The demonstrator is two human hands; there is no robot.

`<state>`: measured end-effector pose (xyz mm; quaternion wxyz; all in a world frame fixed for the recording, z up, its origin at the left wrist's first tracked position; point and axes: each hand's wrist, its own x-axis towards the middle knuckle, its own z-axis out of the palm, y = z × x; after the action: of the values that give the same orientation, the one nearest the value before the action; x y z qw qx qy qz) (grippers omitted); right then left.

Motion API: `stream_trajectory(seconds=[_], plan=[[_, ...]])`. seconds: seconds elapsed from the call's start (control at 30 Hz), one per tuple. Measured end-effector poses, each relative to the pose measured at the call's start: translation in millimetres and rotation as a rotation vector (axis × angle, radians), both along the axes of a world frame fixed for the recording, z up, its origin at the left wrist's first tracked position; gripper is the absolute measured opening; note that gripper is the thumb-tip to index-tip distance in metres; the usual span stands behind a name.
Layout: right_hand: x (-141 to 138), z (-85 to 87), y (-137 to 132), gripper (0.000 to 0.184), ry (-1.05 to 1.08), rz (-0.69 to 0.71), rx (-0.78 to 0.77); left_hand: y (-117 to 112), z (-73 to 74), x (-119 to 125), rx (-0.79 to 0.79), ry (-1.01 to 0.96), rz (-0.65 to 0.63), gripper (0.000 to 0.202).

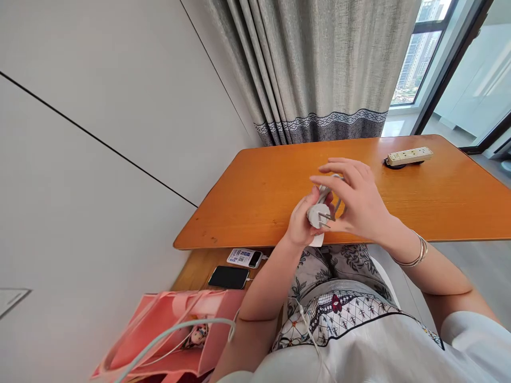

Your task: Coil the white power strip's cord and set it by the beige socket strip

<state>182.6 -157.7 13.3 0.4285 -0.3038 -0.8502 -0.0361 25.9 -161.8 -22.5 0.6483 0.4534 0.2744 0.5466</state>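
My left hand (302,219) is closed around a white power plug (315,215) and its bundled cord (324,194), just above the table's near edge. The plug's metal prongs point to the right. My right hand (353,197) is beside it, fingers apart and curved over the cord, thumb low near the prongs. A loop of the cord passes between the two hands. Whether the right fingertips touch the cord, I cannot tell. Below the plug a small white piece (318,240) shows, partly hidden by the left hand.
On the orange wooden table (255,197), a white power strip (410,156) with a dark cord lies at the back right. Lower left, two phones (229,277) with cables rest on a lower wooden surface, beside an open pink bag (215,340). A grey curtain (331,64) hangs behind.
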Motion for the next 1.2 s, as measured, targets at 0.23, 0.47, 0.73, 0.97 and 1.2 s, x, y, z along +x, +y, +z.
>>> stream_trajectory(seconds=[0.23,0.47,0.73,0.97,1.2], plan=[[11.6,-20.3,28.6,0.070,0.521,0.380,-0.867,7.8,23.9,-19.2,-0.180,-0.141,-0.279,0.063],[-5.9,-41.6,37.7,0.065,0.996,0.459,-1.344,31.0,9.1,-14.4,-0.235,-0.275,-0.206,0.072],[-5.1,-51.3,66.4,0.062,1.048,0.330,-1.199,58.2,-3.4,-6.4,-0.243,-0.196,-0.179,0.017],[1.8,-64.0,115.1,0.055,0.919,0.162,-1.087,109.4,-30.3,6.6,-0.226,0.067,0.158,0.014],[0.5,-95.3,149.1,0.050,0.927,0.158,-1.204,145.9,-62.7,9.8,-0.297,0.080,0.249,0.018]])
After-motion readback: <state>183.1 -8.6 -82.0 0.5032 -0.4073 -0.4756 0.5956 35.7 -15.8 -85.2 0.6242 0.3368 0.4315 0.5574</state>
